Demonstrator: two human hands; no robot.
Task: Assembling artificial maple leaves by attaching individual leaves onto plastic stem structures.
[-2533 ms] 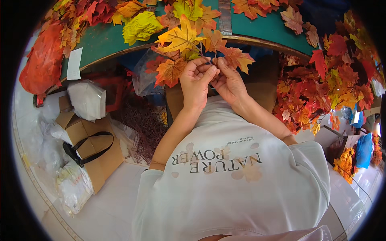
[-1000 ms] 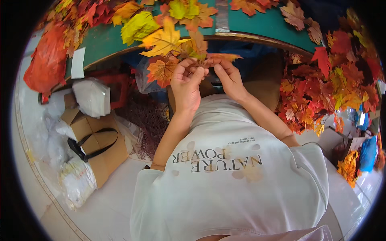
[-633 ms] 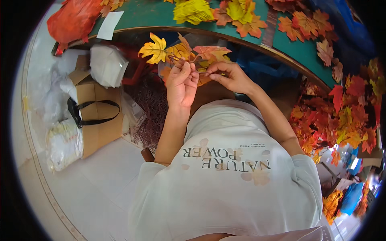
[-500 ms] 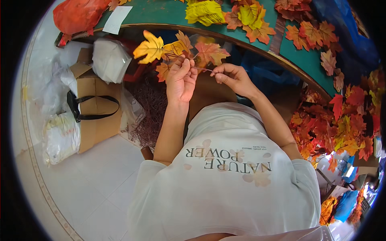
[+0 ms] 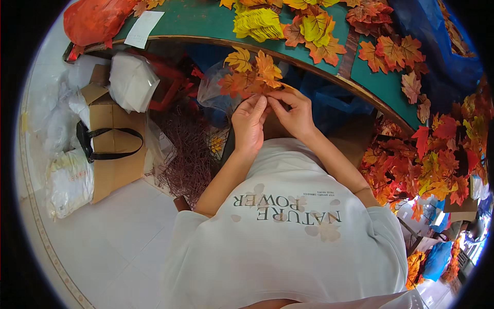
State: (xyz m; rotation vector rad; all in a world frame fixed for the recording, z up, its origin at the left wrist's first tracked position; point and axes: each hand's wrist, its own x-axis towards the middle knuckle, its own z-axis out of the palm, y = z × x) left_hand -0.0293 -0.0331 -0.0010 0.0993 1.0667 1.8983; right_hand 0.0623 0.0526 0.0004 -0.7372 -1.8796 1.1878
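A spray of artificial maple leaves, orange and yellow, stands up beyond my fingertips, just in front of the table edge. My left hand is closed in a pinch at the base of the spray, where the stem is mostly covered by fingers. Close against it, my right hand pinches at the same spot with thumb and forefinger. The thin stem between the two hands is too small to make out clearly.
The curved green table carries stacks of yellow leaves and orange leaves. A heap of thin brown stems lies left of my lap, beside a cardboard box with a black strap. Red and orange leaf bunches crowd the right.
My right hand has moved in from the stem's far end to meet my left hand. The spray has turned and shifted right, and the leaves now point upward. The view has shifted slightly.
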